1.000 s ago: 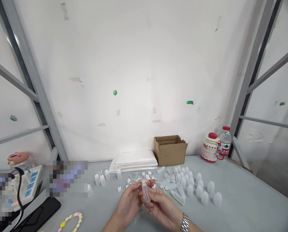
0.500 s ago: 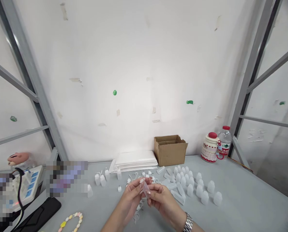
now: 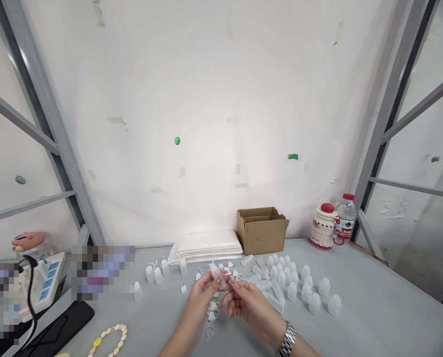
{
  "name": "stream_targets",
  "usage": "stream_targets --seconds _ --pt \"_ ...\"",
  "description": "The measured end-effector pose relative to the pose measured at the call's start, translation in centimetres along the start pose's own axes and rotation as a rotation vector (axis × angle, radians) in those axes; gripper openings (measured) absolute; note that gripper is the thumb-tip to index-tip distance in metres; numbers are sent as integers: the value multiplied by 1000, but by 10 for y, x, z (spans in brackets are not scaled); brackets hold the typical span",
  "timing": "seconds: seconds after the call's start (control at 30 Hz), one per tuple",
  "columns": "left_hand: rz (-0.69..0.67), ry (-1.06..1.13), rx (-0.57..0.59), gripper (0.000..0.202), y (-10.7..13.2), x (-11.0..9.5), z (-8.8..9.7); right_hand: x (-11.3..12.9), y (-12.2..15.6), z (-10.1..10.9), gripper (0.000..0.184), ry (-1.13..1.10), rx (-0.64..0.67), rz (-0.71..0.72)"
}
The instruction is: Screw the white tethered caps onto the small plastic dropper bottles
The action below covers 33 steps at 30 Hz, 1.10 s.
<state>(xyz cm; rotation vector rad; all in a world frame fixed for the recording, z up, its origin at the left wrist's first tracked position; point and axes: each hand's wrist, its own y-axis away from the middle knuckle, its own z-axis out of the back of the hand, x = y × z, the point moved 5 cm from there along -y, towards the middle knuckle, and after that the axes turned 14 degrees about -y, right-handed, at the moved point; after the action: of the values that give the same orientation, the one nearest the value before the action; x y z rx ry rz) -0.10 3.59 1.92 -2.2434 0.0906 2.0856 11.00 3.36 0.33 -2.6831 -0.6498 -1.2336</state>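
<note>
- Left: topped bottles (image 3: 158, 276) stand upright on the table (image 3: 139, 327); I give them elbow room.
- Left hand (image 3: 199, 301): thumb and fingers pinch the small translucent bottle (image 3: 216, 272), tilted, above the table. I should hold firmly without denting its soft-looking wall.
- Below the hands: loose white caps (image 3: 213, 313) lie scattered; I keep my wrists off them.
- Right hand (image 3: 248, 299): thumb and forefinger meet at the bottle's lower end; whether they grip it, I cannot tell. Steady, aligned pressure suits.
- Right: bare bottles (image 3: 306, 298) stand apart.
</note>
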Motion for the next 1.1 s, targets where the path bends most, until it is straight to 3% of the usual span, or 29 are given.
stream_targets --seconds 0.13,0.27,0.33,0.47,0.57,0.67,0.73,0.9,1.1 --pt "-14 -63 -212 50 -8 4 19 31 -2 23 31 480 -181 182" --pt "-37 -106 -336 63 -12 9 30 62 6 28 7 1090 -175 326" --pt "-52 -165 -343 57 -12 8 30 66 10 29 4 1251 -127 291" --pt "-81 -280 -301 38 -9 1 27 57 17 39 25 1406 -69 43" --pt "-92 -313 -316 38 -7 1 25 47 19 44 21 1438 -66 -81" --pt "-109 -365 -370 47 -5 4 24 39 17 43 13 1371 -61 -87" --pt "-124 -439 -377 52 -3 5 22 38 15 40 15 1312 -67 -20" --pt "-178 -572 -333 40 2 4 16 48 9 29 16 1057 -128 191" --pt "-196 -547 -129 39 6 8 1 55 6 27 17 810 -181 327"
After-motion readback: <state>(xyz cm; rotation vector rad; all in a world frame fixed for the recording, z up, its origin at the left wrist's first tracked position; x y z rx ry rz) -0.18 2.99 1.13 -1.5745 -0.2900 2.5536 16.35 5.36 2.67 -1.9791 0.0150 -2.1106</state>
